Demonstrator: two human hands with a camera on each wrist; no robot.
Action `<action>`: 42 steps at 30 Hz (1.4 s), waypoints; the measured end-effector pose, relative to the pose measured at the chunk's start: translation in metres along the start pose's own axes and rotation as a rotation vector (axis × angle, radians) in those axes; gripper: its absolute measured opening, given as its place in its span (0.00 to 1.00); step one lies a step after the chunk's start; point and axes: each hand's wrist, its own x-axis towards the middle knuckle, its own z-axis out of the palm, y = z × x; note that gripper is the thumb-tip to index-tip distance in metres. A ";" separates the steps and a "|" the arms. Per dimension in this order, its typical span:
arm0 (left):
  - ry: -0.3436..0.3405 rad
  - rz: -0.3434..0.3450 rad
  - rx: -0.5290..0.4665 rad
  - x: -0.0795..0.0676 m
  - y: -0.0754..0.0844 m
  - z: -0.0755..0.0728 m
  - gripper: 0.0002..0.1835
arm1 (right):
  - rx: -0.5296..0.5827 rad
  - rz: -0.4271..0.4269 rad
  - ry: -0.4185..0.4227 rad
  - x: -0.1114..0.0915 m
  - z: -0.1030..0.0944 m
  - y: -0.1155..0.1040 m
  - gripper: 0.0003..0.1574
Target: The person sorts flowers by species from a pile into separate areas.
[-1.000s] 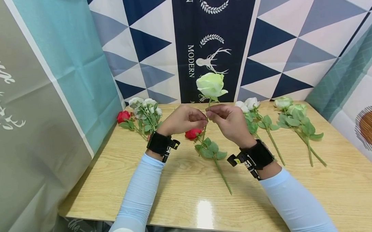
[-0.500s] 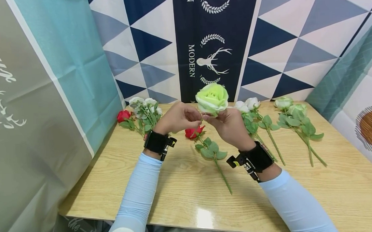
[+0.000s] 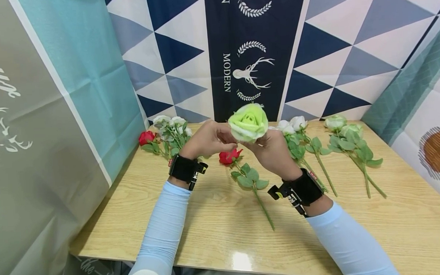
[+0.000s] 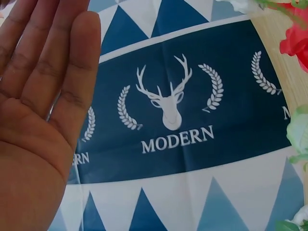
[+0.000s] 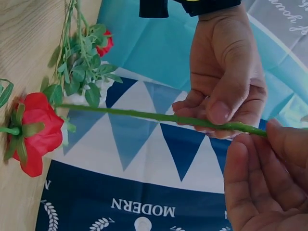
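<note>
In the head view a pale green artificial rose (image 3: 248,122) is held up over the table, its bloom turned toward me. My left hand (image 3: 212,138) and right hand (image 3: 269,152) are close together behind and below that bloom. In the right wrist view the rose's thin green stem (image 5: 139,114) passes between both hands. There my left hand (image 5: 226,77) pinches it with thumb and fingers, and my right hand (image 5: 269,187) grips it farther along. The left wrist view shows only the palm and fingers of my left hand (image 4: 43,106).
A red rose (image 3: 229,156) lies mid-table beneath the hands. Several white roses (image 3: 177,122) and another red rose (image 3: 146,137) lie at the left. White roses (image 3: 297,122) and pale green roses (image 3: 336,122) lie at the right. Patterned cloth (image 3: 180,54) stands behind the table (image 3: 216,226).
The green rose has tipped toward me, so its bloom now faces the head camera and sits lower, hiding some fingers. Both hands have shifted slightly left.
</note>
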 end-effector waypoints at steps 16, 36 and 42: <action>0.021 0.033 -0.038 0.006 0.015 0.012 0.04 | 0.063 0.129 0.024 0.001 -0.002 0.004 0.08; 0.294 -0.110 -0.115 0.012 0.020 0.018 0.07 | -0.033 0.250 -0.044 0.000 0.007 0.001 0.09; 0.321 -0.115 -0.057 0.009 0.018 0.012 0.10 | -0.125 0.174 -0.005 0.004 -0.009 0.003 0.09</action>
